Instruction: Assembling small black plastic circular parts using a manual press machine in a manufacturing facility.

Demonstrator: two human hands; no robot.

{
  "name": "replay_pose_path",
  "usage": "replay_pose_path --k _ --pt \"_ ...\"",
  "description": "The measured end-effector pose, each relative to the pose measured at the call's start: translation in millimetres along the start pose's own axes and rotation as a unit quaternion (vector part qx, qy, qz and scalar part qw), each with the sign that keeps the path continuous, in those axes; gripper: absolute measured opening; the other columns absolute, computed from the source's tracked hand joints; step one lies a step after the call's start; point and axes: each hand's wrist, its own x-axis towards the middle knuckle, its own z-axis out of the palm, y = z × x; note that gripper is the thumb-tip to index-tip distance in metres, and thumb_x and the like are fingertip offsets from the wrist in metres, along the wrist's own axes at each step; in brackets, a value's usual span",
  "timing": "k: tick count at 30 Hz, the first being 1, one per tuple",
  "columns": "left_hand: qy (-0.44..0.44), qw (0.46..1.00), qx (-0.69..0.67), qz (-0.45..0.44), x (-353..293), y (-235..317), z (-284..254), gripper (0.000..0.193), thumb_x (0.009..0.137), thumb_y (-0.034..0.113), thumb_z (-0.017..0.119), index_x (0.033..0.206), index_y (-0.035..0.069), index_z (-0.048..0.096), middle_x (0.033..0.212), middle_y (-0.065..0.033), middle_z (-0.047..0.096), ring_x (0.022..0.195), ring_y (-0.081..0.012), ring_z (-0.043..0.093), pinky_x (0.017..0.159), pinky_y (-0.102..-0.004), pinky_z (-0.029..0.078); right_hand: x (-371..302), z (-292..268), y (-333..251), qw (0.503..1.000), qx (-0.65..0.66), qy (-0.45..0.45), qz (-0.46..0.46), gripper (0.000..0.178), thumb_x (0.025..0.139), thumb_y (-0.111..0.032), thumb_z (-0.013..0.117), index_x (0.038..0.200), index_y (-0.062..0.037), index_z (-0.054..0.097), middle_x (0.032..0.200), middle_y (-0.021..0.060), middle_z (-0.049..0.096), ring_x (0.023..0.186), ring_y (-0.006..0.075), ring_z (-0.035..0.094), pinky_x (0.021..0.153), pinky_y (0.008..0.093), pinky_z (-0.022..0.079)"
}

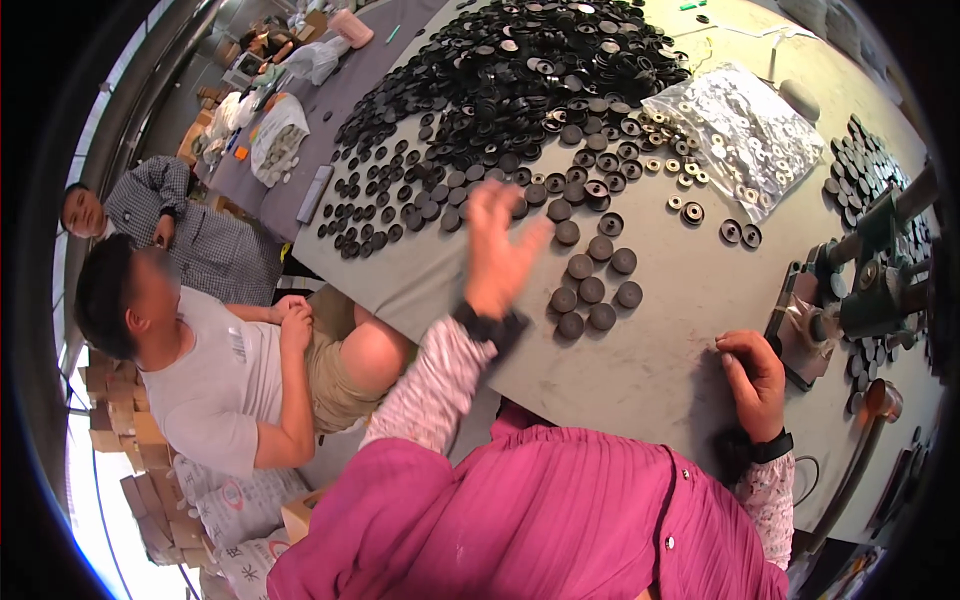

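My left hand is stretched over the grey table, fingers spread and slightly blurred, with nothing seen in it. Beneath and beside its fingertips lie round black caps, some face down, some showing a hollow inside with a central stud. Just right of that hand, several more dark caps lie in a loose cluster. My right hand rests at the right of the table, fingers curled in; whatever they may hold is hidden. It is nearest to a green hand press with a metal base.
A large heap of black caps covers the far table. Beside it sits a clear bag of small metal rings. More dark discs lie at far right, near a lever with a copper-coloured knob. Two people sit at the left, close to the table corner.
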Motion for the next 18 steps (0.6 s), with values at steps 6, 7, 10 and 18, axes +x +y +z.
replay_pose_path --k 6,7,10,18 --pt "-0.123 0.971 0.199 -0.059 69.1 -80.6 -32.7 0.077 0.090 0.065 0.062 0.153 0.022 0.049 0.164 -0.0177 0.032 0.151 -0.0402 0.028 0.122 -0.0588 0.015 1.8 1.6 -4.1 1.000 0.000 -0.009 -0.008 0.015 0.089 0.005 0.062 0.103 0.0015 0.067 0.104 0.0121 0.068 0.097 0.0223 0.065 0.090 0.0311 0.050" --pt "-0.128 0.970 0.207 -0.021 65.0 -88.3 -28.4 0.074 0.093 0.066 0.059 0.155 0.027 0.047 0.165 -0.0174 0.031 0.153 -0.0400 0.024 0.122 -0.0616 0.013 2.2 2.0 -5.9 1.000 0.003 -0.011 -0.011 0.015 0.089 0.005 0.062 0.103 0.0014 0.067 0.103 0.0121 0.068 0.097 0.0223 0.065 0.089 0.0310 0.051" --pt "-0.177 0.963 0.204 0.004 45.7 -61.0 -9.9 0.067 0.098 0.061 0.055 0.156 0.028 0.045 0.166 -0.0171 0.030 0.153 -0.0402 0.024 0.123 -0.0621 0.012 -0.1 -1.1 -6.8 1.000 -0.006 -0.004 -0.011 0.016 0.088 0.005 0.062 0.103 0.0013 0.067 0.103 0.0123 0.068 0.096 0.0224 0.066 0.088 0.0311 0.051" --pt "-0.249 0.952 0.169 0.062 -19.8 13.5 -9.2 0.065 0.102 0.051 0.054 0.160 0.025 0.038 0.167 -0.0144 0.027 0.155 -0.0418 0.019 0.122 -0.0639 0.009 2.7 -1.9 -4.2 1.000 -0.018 -0.010 -0.021 0.017 0.087 0.005 0.061 0.102 0.0014 0.067 0.102 0.0131 0.068 0.095 0.0240 0.066 0.088 0.0319 0.051"
